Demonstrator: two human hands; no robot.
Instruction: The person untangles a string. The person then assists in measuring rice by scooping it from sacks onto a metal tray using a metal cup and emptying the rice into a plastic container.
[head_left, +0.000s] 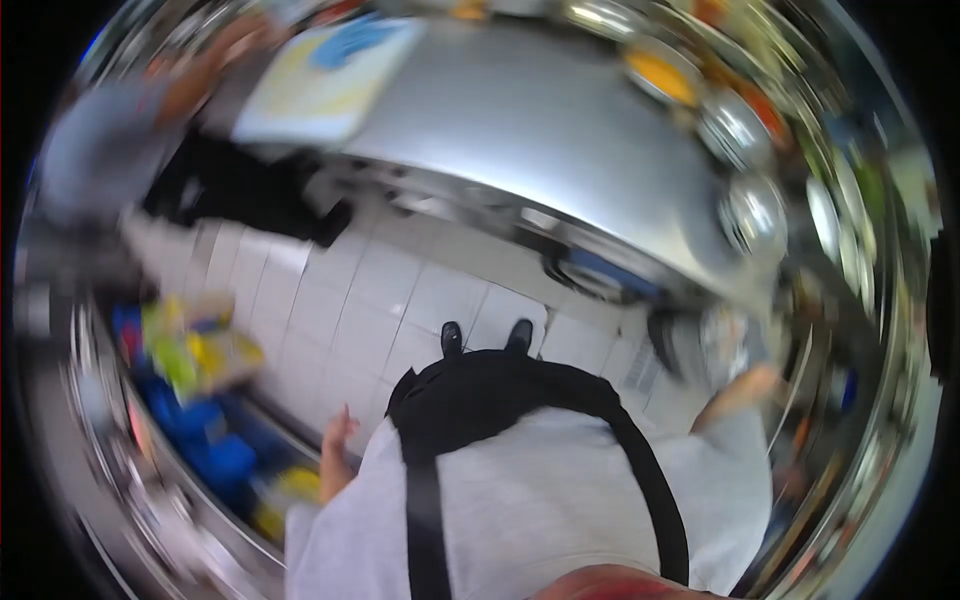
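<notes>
The left hand [341, 434] hangs empty, fingers parted; how the blurred right hand [757, 386] is held, I can't tell. Orange food [662, 77] sits in 1 bowl [637, 88].

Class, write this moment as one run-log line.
left hand: open, appears empty | right hand: blurred, grip unclear | ahead: steel counter | blue item: on cutting board

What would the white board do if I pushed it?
The board would probably slide, since the counter looks smooth. It might tip over the counter's edge, which is close. The blue thing on top looks crumpled, so may flop.
</notes>
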